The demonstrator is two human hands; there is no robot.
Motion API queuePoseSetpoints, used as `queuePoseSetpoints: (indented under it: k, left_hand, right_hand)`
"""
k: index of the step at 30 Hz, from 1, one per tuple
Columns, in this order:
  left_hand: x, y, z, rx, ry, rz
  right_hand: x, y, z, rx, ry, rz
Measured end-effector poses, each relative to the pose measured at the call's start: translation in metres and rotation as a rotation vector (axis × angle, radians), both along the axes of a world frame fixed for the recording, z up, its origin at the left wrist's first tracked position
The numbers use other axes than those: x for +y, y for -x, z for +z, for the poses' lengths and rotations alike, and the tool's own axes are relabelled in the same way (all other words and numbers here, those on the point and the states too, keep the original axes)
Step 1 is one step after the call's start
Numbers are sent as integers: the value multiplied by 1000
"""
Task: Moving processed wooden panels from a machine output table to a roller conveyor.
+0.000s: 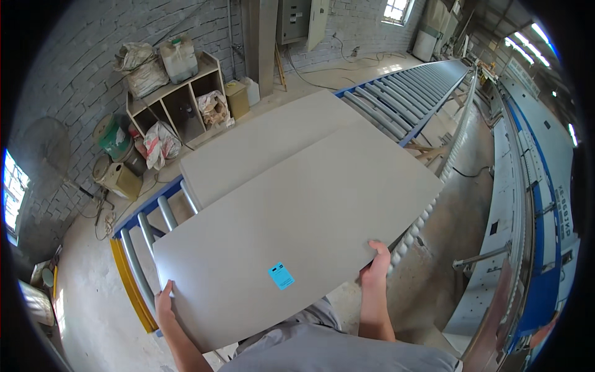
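Note:
A large flat pale-grey panel (297, 204) lies tilted across the middle of the view, with a small blue label (281, 276) stuck near its front edge. My left hand (165, 305) grips the panel's left edge, thumb tip on top and the other fingers mostly hidden beneath. On the right part of the front edge, my right hand (376, 265) holds the panel with its thumb over the top; its fingers go out of sight below. Behind and partly under this panel, another grey board (257, 139) rests on the roller conveyor (145, 232).
Rollers (396, 102) run on toward the far right. A wooden shelf unit (180, 102) stands by the brick wall with jugs, sacks and buckets. At right is a long blue-and-white machine (527, 186). A yellow end bar (127, 285) edges the conveyor's left end.

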State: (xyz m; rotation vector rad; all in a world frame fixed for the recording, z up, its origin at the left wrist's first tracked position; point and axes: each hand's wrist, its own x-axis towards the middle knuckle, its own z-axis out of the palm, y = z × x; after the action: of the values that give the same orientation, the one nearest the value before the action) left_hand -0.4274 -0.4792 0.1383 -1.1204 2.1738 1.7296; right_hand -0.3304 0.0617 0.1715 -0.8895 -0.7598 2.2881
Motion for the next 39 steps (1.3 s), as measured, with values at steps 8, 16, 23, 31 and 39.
queuePoseSetpoints:
  k: [8, 16, 23, 31, 39]
  left_hand:
    - [101, 160, 12, -58, -48, 83]
    - [174, 284, 0, -89, -107, 101]
    - [180, 331, -50, -95, 14, 98]
    - [203, 337, -26, -304, 638, -182]
    - [188, 296, -72, -29, 863, -370]
  right_hand:
    - [94, 189, 1, -23, 42, 19]
    - [175, 323, -22, -115, 14, 96]
    - [202, 387, -40, -145, 16, 138]
    - [200, 410, -49, -272, -33, 217]
    - [239, 342, -19, -979, -593, 500]
